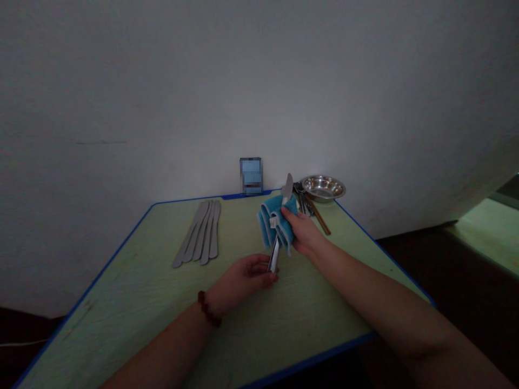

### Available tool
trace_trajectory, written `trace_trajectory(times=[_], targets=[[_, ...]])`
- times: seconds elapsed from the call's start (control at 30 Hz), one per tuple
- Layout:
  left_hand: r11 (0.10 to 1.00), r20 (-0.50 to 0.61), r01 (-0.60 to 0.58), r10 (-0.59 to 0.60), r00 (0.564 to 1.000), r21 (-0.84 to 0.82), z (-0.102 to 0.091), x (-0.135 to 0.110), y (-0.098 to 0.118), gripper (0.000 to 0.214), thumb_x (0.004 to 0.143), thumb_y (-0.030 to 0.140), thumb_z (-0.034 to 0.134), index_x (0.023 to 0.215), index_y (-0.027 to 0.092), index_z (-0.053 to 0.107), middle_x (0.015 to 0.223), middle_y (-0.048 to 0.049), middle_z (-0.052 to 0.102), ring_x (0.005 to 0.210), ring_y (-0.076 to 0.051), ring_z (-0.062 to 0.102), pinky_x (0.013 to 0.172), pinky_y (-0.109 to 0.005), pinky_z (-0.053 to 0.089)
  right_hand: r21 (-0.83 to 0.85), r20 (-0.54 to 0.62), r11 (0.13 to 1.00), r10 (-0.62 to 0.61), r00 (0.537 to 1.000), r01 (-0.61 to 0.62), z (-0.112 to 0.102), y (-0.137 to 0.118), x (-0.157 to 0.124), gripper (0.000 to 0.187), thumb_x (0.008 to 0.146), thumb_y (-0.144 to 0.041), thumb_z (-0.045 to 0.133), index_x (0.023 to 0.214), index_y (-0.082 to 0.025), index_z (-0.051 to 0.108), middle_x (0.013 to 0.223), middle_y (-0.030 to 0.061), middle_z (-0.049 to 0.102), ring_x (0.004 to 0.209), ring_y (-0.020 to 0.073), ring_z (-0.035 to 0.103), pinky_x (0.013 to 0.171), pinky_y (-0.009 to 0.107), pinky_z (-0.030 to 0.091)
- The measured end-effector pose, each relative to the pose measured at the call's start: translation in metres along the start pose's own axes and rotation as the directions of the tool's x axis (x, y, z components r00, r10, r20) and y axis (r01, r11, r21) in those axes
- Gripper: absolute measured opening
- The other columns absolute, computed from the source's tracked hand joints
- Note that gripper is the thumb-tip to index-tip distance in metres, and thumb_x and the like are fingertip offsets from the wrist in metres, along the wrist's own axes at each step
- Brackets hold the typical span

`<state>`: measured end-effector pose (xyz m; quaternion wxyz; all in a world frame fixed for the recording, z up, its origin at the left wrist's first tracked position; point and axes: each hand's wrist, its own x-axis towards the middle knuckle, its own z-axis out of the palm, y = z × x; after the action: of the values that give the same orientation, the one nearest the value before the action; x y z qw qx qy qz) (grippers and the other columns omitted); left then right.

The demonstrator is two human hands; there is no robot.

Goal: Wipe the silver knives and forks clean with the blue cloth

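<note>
The left hand (250, 274) pinches the knife (274, 256) by its handle end over the table (138, 302); the right hand (305, 233) grips a blue cloth (266, 222) around its middle, though dim light hides how fully. Keep the handle steady, cloth snug, edge away from the other 5 knives (202, 235)

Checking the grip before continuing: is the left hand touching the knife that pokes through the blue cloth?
Touching. The head view shows the left hand holding the near handle end of the knife between thumb and fingers.
</note>
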<state>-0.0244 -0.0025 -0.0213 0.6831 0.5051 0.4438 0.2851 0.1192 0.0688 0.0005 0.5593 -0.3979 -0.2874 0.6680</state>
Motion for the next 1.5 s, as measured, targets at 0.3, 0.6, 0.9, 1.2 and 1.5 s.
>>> trace_trajectory(times=[0.3,0.6,0.9,1.2,1.5], targets=[[0.992,-0.026,-0.027,0.031,0.999,0.124,0.007,-0.002,0.004,0.018,0.066,0.027,0.058,0.077,0.013,0.054,0.061,0.0019,0.057,0.058,-0.009,0.052,0.061,-0.024,0.041,0.025,-0.018,0.999,-0.023,1.0,0.023,0.003,-0.006,-0.002,0.007,0.071,-0.021,0.052,0.065,-0.016,0.054,0.052,-0.0012,0.061,0.056,0.0131,0.061,0.059,0.028,0.051],[0.986,-0.058,-0.043,0.053,0.997,0.158,0.008,0.001,0.001,0.019,0.064,0.028,0.058,0.075,0.013,0.055,0.061,0.0007,0.057,0.058,-0.011,0.053,0.062,-0.027,0.042,0.043,-0.026,0.999,0.0,1.0,0.001,0.004,0.0,-0.002,0.007,0.073,-0.02,0.052,0.068,-0.016,0.054,0.052,-0.0016,0.061,0.055,0.0119,0.06,0.059,0.025,0.051],[0.987,-0.082,-0.089,0.1,0.992,0.13,0.007,0.002,-0.001,0.016,0.065,0.027,0.057,0.074,0.015,0.056,0.063,0.0005,0.058,0.06,-0.012,0.054,0.063,-0.027,0.043,0.03,-0.022,0.999,0.017,1.0,-0.016,0.007,0.007,-0.004,0.012,0.075,-0.022,0.049,0.066,-0.015,0.055,0.051,-0.0025,0.059,0.051,0.0104,0.058,0.058,0.024,0.049],[0.993,-0.149,-0.107,0.114,0.982,0.049,0.009,0.004,0.001,0.017,0.064,0.027,0.059,0.075,0.015,0.057,0.063,-0.0001,0.061,0.06,-0.012,0.056,0.062,-0.028,0.044,-0.023,-0.027,0.999,0.022,0.999,-0.023,0.01,0.013,-0.008,0.014,0.074,-0.024,0.05,0.064,-0.015,0.055,0.049,-0.0028,0.058,0.042,0.008,0.052,0.049,0.021,0.046],[0.995,-0.172,-0.095,0.097,0.98,0.018,0.008,0.005,-0.002,0.018,0.063,0.027,0.06,0.077,0.015,0.058,0.065,0.0007,0.061,0.064,-0.012,0.057,0.066,-0.028,0.045,-0.038,-0.011,0.999,0.004,1.0,-0.005,0.012,0.015,-0.01,0.014,0.071,-0.026,0.053,0.062,-0.015,0.055,0.053,-0.0022,0.059,0.044,0.0081,0.052,0.047,0.021,0.044]])
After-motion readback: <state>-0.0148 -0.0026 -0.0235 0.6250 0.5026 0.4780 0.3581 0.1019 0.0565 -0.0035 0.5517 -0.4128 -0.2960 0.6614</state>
